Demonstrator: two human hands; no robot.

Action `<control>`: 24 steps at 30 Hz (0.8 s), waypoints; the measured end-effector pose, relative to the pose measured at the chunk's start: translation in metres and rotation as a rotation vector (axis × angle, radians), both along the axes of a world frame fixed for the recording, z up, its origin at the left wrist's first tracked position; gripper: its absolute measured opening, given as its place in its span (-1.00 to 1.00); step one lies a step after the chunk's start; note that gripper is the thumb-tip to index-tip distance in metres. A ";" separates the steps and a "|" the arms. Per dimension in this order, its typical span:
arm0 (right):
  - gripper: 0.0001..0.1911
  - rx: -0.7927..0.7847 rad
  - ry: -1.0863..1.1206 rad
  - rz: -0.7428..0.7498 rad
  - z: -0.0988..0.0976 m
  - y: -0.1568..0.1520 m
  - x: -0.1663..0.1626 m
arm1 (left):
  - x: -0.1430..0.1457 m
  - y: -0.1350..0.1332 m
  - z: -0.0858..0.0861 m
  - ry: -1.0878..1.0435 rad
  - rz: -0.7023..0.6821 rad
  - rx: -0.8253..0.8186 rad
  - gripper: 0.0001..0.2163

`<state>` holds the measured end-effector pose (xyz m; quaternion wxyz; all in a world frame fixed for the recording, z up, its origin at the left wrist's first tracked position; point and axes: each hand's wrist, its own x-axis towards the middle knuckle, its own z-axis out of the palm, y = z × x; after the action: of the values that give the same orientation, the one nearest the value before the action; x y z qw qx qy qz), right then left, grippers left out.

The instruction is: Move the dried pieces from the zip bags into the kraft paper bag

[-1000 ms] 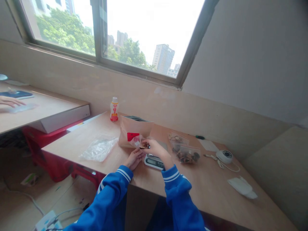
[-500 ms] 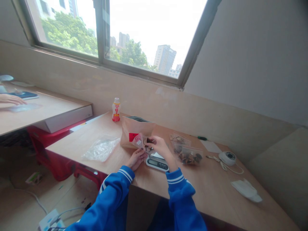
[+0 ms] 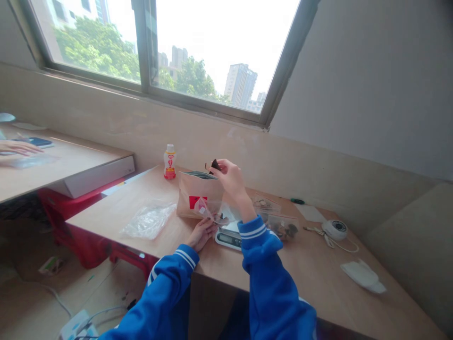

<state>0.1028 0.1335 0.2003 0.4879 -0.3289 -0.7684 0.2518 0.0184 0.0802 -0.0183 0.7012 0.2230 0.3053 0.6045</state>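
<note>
Head view: the right hand [image 3: 230, 178] is raised above the open mouth of a brown paper bag [image 3: 198, 196] standing on the desk [image 3: 318, 278], with its fingers [image 3: 218, 171] pinched together on a small dark piece [image 3: 214, 164], apparently dried foodstuff. The left hand [image 3: 201, 233] rests low at the near desk edge, fingers closed on the rim of a small clear pouch [image 3: 208, 211], which is held partly over a digital scale [image 3: 229, 237]. Two filled clear bags [image 3: 279, 224] lie just beside the scale on its right, and an empty plastic bag [image 3: 148, 219] lies flat to the left. A small drink bottle [image 3: 169, 162] stands behind the paper bag near the wall. Risks are judged as follows: the dark piece is held by the fingertips only and could slip, landing in the paper bag or on the desk. The pouch is slack and supported on one side, so its mouth could sag and contents spill onto the scale. The right sleeve [image 3: 253, 233] hangs close over the scale and could press it, upsetting any reading. Another person's hand [image 3: 17, 148] is noted on a separate desk far left, well apart.
</note>
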 end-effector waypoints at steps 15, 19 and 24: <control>-0.77 0.049 -0.382 0.037 -0.015 -0.003 -0.019 | 0.000 0.002 -0.004 -0.019 0.008 -0.017 -0.76; -0.74 0.089 -0.209 0.001 -0.009 -0.019 0.002 | 0.000 0.001 -0.004 -0.032 0.026 -0.017 -0.73; -0.73 -0.153 -0.553 0.139 -0.032 -0.026 0.033 | 0.000 0.002 -0.009 -0.059 0.086 -0.007 -0.78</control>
<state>0.1356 0.1074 0.1682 0.2153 -0.3675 -0.8716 0.2427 0.0187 0.0820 -0.0275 0.6839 0.1895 0.2959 0.6394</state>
